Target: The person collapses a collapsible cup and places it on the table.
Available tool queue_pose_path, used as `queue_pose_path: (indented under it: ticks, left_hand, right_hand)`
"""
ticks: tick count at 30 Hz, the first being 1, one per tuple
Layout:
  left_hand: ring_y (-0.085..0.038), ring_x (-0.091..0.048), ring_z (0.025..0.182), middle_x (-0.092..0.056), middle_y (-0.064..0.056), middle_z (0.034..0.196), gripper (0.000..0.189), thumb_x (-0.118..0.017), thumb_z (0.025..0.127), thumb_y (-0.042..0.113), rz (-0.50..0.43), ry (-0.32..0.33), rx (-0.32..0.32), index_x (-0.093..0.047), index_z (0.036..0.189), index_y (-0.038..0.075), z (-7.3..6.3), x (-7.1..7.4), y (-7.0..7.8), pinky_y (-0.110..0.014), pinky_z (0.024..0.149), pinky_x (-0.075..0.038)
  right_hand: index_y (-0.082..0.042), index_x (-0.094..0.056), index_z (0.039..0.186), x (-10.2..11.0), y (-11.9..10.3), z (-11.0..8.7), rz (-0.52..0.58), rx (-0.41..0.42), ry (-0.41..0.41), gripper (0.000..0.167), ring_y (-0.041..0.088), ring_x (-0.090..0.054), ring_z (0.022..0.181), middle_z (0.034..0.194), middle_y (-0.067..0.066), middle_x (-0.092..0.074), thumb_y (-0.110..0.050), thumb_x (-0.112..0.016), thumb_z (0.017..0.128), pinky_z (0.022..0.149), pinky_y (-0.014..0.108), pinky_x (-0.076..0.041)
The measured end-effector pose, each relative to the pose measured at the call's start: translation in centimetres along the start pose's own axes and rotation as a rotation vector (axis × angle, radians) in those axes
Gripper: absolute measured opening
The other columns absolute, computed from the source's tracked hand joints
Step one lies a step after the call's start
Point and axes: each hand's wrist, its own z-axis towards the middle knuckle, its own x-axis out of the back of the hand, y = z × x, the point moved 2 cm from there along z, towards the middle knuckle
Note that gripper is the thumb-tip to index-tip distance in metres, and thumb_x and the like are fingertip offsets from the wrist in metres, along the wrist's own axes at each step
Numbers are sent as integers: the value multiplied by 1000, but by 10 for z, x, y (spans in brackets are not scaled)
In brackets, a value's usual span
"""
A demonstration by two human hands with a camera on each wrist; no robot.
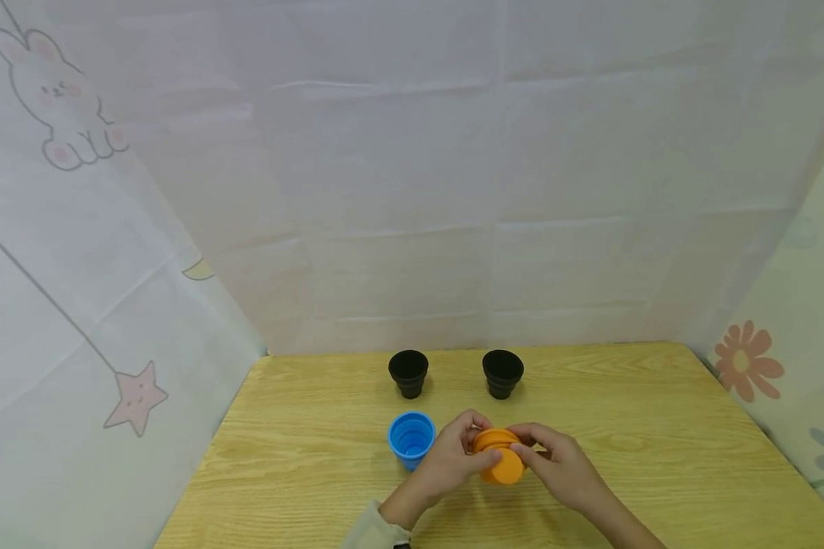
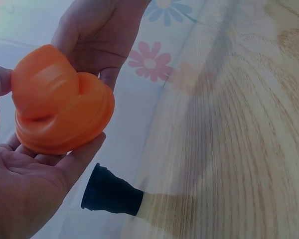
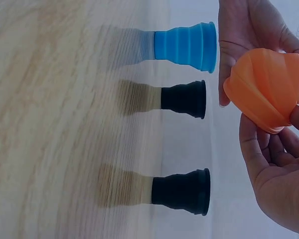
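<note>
An orange collapsible silicone cup (image 1: 504, 467) is held above the table between both hands, tipped so its base faces the head camera. Its wall looks folded and bent out of shape in the left wrist view, where the cup (image 2: 47, 94) fills the upper left. My left hand (image 1: 453, 457) grips its left side, thumb against the base. On the other side my right hand (image 1: 559, 467) pinches it, thumb by the base and fingers at the rim. Just left of my left hand a blue collapsible cup (image 1: 412, 438) stands upright, opened out.
Two black collapsible cups stand upright toward the back of the wooden table (image 1: 302, 473), a left one (image 1: 408, 374) and a right one (image 1: 502, 374). Behind them hangs a pale cloth backdrop (image 1: 398, 191), with printed cloth at both sides.
</note>
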Motion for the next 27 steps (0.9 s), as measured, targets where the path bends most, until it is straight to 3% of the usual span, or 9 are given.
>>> queue_pose_path:
  ticks: [9, 15, 20, 27]
  left_hand:
    - [-12, -68, 80, -73, -7, 96, 32, -74, 94, 17, -42, -20, 18, -51, 115, 6, 2, 3, -4, -21, 73, -56]
    - [-13, -70, 84, -73, -11, 105, 34, -73, 94, 14, -100, -5, -8, -50, 117, 3, 0, 1, -6, -23, 77, -59]
    - [-16, -69, 89, -71, -12, 110, 34, -72, 96, 16, -88, 9, 0, -51, 119, 3, -1, -1, -4, -23, 78, -59]
    - [-19, -68, 90, -72, -10, 107, 29, -67, 99, 20, -17, 14, 15, -54, 121, 6, -1, -2, -4, -26, 80, -59]
  right_hand:
    - [-3, -65, 126, 0, -3, 0, 15, -43, -31, 36, 12, -66, 88, 107, 9, -68, -30, -58, 104, 77, 30, -60]
    - [-1, -59, 135, 4, -3, -1, 90, -86, -148, 40, 15, -67, 99, 120, 14, -65, -29, -54, 107, 86, 29, -58]
    - [-1, -59, 133, 6, -2, -2, 164, -121, -198, 37, 23, -68, 97, 118, 16, -63, -25, -57, 105, 87, 35, -58]
    - [2, -61, 128, 7, -1, -1, 184, -147, -182, 36, 22, -67, 97, 118, 17, -64, -25, -56, 106, 87, 31, -56]
